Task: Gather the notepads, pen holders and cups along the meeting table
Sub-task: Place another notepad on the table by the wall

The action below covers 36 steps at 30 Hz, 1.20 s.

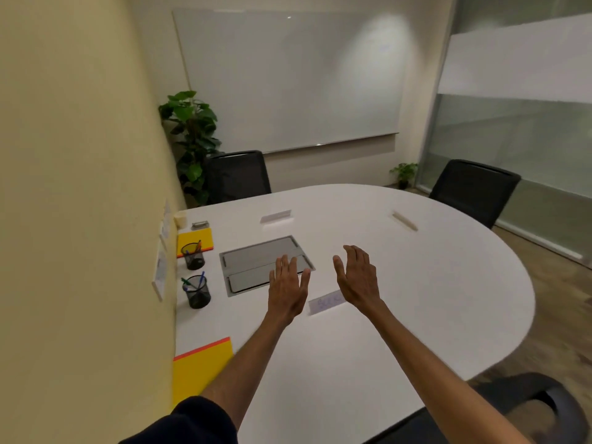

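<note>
1. Holding both arms out over the white table (432, 299), we keep the left hand (288, 291) and the right hand (358, 280) released: fingers straight, palms down, nothing in either.
2. We see the left hand over the near corner of the grey cable hatch (253, 264), and the right hand just beyond a paper name card (325, 303). Whether either one touches the surface we cannot tell.
3. We find the task's things in a row along the table's left edge, close against the yellow wall (80, 219): the near notepad (201, 363), then the nearer pen holder (197, 293), then the farther pen holder (193, 257) at the near edge of the far notepad (195, 240), and a pale cup (180, 218) beyond.
4. We judge that they line the wall side so that the middle stays free, and each holder stands upright so its pens stay in.
5. We read the gathering as mostly done, since no notepad, holder or cup shows elsewhere on the table. Our open hands, well apart from the row, suggest a pause between grasps.
</note>
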Tool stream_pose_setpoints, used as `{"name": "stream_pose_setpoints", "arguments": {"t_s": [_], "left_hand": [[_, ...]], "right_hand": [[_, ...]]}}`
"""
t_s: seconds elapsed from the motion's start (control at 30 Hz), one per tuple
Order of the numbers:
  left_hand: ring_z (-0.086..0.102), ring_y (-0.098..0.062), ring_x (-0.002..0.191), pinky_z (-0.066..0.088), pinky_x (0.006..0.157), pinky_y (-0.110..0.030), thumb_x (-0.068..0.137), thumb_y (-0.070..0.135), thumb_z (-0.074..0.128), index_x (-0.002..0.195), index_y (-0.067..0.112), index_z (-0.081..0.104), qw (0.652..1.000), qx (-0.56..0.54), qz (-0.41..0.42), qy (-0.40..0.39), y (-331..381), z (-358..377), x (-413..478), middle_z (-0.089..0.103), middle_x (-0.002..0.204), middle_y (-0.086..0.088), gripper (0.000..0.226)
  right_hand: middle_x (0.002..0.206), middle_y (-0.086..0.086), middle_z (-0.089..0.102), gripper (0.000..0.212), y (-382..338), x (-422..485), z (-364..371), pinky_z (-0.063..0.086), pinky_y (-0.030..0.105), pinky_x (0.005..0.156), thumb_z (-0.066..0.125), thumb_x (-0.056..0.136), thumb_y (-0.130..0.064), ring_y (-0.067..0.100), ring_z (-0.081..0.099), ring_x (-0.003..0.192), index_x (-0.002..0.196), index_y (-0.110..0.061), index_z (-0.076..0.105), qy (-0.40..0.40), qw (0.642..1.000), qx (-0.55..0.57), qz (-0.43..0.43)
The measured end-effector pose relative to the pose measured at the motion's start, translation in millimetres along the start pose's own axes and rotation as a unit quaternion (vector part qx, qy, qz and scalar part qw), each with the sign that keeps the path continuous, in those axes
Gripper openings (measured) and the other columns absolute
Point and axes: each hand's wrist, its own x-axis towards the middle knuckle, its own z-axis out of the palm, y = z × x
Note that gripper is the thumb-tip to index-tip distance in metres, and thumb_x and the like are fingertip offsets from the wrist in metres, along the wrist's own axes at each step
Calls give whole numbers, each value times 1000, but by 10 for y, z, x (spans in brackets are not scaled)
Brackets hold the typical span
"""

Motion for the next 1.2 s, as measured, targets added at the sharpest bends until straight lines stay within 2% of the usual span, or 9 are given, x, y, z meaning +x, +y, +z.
{"name": "stream_pose_setpoints", "arguments": {"t_s": [0.2, 0.37, 0.53, 0.63, 0.73, 0.87, 1.0, 1.2], "left_hand": [[2, -20, 152, 5, 124, -42, 103, 50, 22, 154, 13, 20, 995, -17, 74, -62, 475, 448, 108, 10, 164, -8, 63], [1, -19, 152, 4, 124, -42, 103, 50, 21, 155, 13, 19, 980, -53, 148, -118, 1133, 876, 71, 10, 164, -7, 63], [1, -19, 152, 4, 124, -42, 103, 52, 18, 155, 15, 19, 950, -74, 244, -179, 1860, 1253, -203, 9, 164, -6, 64], [7, -23, 152, 10, 123, -45, 103, 50, 20, 153, 14, 24, 931, -92, 288, -205, 2311, 1431, -435, 14, 163, -8, 62], [14, -25, 150, 17, 121, -46, 103, 49, 23, 150, 12, 30, 904, -127, 346, -215, 2769, 1536, -771, 22, 161, -11, 60], [13, -24, 150, 18, 121, -46, 102, 51, 23, 149, 13, 32, 865, -149, 417, -236, 3371, 1661, -1257, 24, 160, -10, 61], [16, -26, 150, 23, 119, -49, 101, 54, 22, 147, 13, 35, 838, -153, 457, -258, 3866, 1810, -1690, 29, 158, -11, 63], [8, -24, 151, 18, 122, -45, 101, 56, 24, 152, 15, 28, 818, -149, 471, -294, 4493, 2135, -2275, 15, 163, -6, 66]], "right_hand": [[150, 1, 39, 52, 574, -194, -414, 32, 45, 112, 31, 103, -45, 19, 31, 141, 144, -15, 39, 48, 995, -39, 80], [150, 3, 39, 52, 1114, -549, -886, 32, 48, 112, 31, 102, -46, 21, 35, 139, 144, -16, 39, 100, 980, -83, 151], [147, 4, 42, 51, 1584, -1087, -1492, 35, 50, 110, 31, 102, -47, 24, 40, 135, 141, -16, 40, 162, 946, -125, 251], [143, 4, 44, 52, 1812, -1458, -1868, 37, 51, 107, 30, 101, -49, 26, 42, 131, 139, -15, 41, 183, 922, -163, 300], [145, 6, 44, 53, 2024, -1869, -2202, 37, 50, 107, 32, 101, -47, 26, 40, 133, 141, -14, 41, 210, 898, -181, 342], [143, 6, 47, 51, 2238, -2338, -2576, 38, 48, 105, 35, 101, -45, 26, 42, 131, 140, -14, 44, 240, 867, -200, 388], [141, 6, 48, 50, 2416, -2688, -2871, 39, 48, 102, 35, 101, -45, 25, 43, 130, 139, -13, 44, 256, 855, -209, 400], [142, 6, 46, 51, 2897, -3265, -3498, 39, 47, 103, 34, 102, -45, 25, 41, 132, 140, -12, 43, 263, 837, -218, 428]]}}
